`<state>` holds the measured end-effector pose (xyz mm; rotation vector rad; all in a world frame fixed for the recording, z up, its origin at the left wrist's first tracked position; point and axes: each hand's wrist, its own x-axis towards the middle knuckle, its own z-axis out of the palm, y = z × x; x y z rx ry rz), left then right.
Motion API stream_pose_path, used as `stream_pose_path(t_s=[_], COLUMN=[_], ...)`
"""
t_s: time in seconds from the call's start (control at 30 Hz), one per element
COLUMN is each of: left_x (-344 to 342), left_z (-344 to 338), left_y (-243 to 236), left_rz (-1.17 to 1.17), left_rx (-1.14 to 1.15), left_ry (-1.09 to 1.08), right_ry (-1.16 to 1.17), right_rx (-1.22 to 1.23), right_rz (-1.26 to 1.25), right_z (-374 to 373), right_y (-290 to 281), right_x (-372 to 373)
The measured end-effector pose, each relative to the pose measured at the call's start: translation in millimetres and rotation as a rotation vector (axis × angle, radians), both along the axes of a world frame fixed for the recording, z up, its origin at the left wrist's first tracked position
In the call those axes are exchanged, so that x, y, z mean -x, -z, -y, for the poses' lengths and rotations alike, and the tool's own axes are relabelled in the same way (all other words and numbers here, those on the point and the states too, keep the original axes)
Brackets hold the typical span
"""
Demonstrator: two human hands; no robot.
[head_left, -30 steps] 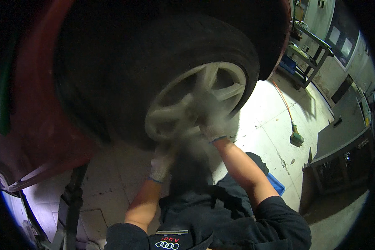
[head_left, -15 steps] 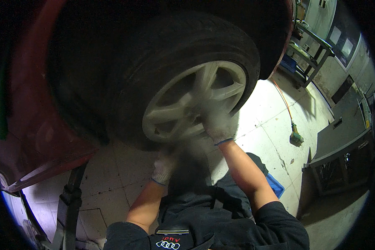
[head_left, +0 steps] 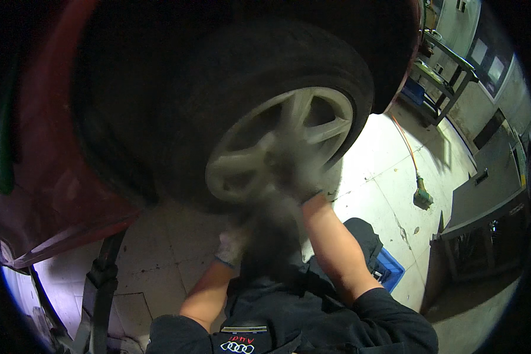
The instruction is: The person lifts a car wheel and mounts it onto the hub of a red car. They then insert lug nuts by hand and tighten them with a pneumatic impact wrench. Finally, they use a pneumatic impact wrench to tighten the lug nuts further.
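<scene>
Since the earlier frame, the right hand (head_left: 301, 179) has shifted a little inward across the wheel (head_left: 290, 115), and more of the blue tray (head_left: 400, 274) has come into sight.

At far left, a green object (head_left: 3, 153) sinks into the dark rim of the view, too dim to identify. Next comes the red car (head_left: 50, 177), its top and left cut off, then a dark stand (head_left: 100, 277) whose foot runs out of the lower edge. Near the middle, the gloved left hand (head_left: 232, 242) is just below the wheel; its fingers vanish in haze, so its opening and any hold cannot be told.

The wheel sits in the car's arch at upper centre, its tread lost in shadow and its hub smeared. Over the lower right of the rim, the gloved right hand is badly blurred; how far it is open, or what it grips, cannot be told either.

Further right, a leg (head_left: 363, 233) partly hides the tray, whose contents are unclear. Beyond are a green connector (head_left: 422, 196) on an orange cord (head_left: 408, 144), a cart (head_left: 448, 76) and a dim cabinet (head_left: 484, 189).
</scene>
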<state>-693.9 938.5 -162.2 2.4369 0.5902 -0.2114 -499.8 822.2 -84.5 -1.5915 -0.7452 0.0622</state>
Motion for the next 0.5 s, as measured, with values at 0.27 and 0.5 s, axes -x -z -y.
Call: stream_pose_path(t_s=[0.27,0.5], left_x=[9,12], left_z=[-8,-21], left_y=[5,30], left_rz=[0.153,0.182], left_rx=[-0.043,0.507], left_ry=[0.108,-0.123], right_ry=[0.343,-0.109], right_rx=[0.572,-0.122], right_rz=[0.434,-0.261], right_z=[33,21], right_y=[-2,-8], right_x=[-12,-10])
